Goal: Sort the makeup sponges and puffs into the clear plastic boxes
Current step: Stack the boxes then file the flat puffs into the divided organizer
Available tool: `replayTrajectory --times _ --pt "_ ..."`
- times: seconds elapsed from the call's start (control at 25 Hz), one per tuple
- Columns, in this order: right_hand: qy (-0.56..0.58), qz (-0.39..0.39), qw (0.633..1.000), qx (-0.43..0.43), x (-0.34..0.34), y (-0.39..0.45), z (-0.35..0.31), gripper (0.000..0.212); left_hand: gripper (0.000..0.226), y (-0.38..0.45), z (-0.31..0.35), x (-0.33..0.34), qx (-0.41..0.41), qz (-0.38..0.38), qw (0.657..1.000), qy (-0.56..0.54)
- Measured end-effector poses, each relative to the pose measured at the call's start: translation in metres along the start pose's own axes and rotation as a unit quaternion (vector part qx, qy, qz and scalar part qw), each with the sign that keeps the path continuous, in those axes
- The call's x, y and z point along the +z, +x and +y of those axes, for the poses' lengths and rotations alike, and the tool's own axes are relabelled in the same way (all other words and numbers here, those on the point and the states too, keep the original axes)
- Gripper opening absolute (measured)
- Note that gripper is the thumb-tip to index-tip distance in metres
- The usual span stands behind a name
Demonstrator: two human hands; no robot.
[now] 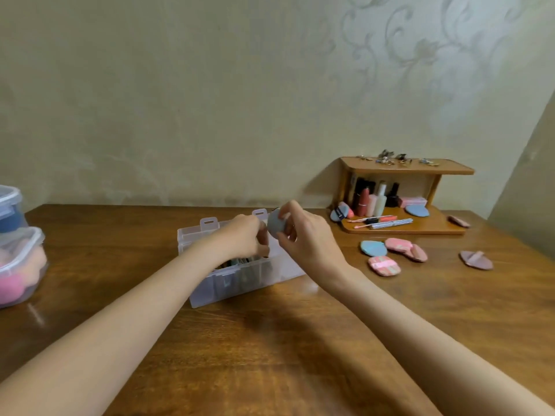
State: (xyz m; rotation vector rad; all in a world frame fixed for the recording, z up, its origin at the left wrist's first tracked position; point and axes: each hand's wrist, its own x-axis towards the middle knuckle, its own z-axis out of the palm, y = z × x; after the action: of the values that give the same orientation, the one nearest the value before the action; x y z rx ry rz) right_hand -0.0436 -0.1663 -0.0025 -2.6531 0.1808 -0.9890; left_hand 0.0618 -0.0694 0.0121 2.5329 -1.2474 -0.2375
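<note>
head: blue puff (pixel 275 225) pinched between right fingers (pixel 285 235).

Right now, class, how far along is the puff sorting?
Done: some puffs stand in the divided clear box. In hand: the right hand pinches a grey-blue puff above it; the left hand reaches inside. Left: a blue puff and pink puffs on the table.

Bare bench (pixel 270 355) lies open in front of the clear divided box (pixel 240 283), crossed only by the two forearms; between that box and the two lidded tubs (pixel 21 259) at the left edge runs a wide free strip; to the right, loose puffs (pixel 390 253) dot the surface, with gaps between them; the wooden shelf (pixel 405 169) blocks the far right corner against the wall.
</note>
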Motion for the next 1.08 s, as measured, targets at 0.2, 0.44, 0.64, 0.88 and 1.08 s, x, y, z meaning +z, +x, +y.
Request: replayTrajectory --times 0.2,0.44,0.64,0.88,1.08 --pt "-0.068 -0.066 0.995 0.013 0.004 -0.001 -0.006 0.019 0.017 -0.007 0.004 0.003 -0.009 0.017 0.999 -0.035" --pt "-0.116 -0.195 0.973 0.048 0.006 0.007 0.004 0.03 0.031 -0.007 0.008 0.004 0.023 0.015 0.997 -0.067" --pt "-0.075 -0.036 0.973 0.216 -0.044 0.009 0.069 0.025 0.031 -0.001 0.016 0.006 0.055 -0.003 0.997 -0.044" --pt "-0.226 -0.259 0.867 0.361 -0.055 -0.03 0.124 0.037 0.002 0.005 0.027 0.016 0.067 -0.001 0.997 -0.03" --pt "-0.079 -0.126 0.927 0.345 -0.062 -0.024 0.116 0.035 0.004 0.004 0.028 0.017 0.074 0.003 0.997 -0.028"
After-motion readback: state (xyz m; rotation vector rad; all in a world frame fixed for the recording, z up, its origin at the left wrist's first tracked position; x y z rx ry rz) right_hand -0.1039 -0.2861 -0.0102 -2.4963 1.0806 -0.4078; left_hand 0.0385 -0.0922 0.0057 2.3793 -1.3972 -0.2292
